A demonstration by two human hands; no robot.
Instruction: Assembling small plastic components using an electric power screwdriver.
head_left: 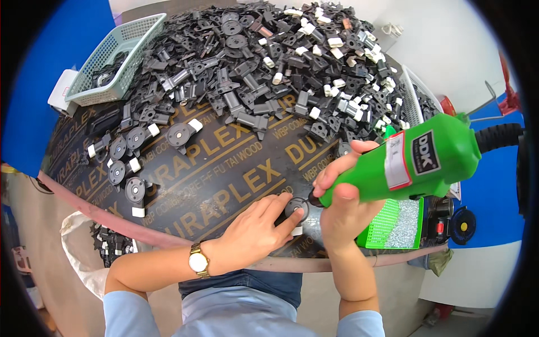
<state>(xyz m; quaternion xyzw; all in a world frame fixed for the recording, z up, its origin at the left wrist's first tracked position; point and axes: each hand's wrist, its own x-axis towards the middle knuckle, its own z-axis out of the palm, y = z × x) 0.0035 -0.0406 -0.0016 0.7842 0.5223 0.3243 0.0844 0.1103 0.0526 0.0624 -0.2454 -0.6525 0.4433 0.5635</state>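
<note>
I record bright light; soft sheen on the tabletop [209, 202], lower centre; straight edges bowed; frame corners black.

Black part [296, 205] partly under left hand [251, 231], tiny silvery bits [406, 226], perhaps screws, unclear

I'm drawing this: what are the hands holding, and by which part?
The right hand grips the green power tool around its front end; the left hand holds a round black part by its edge.
</note>
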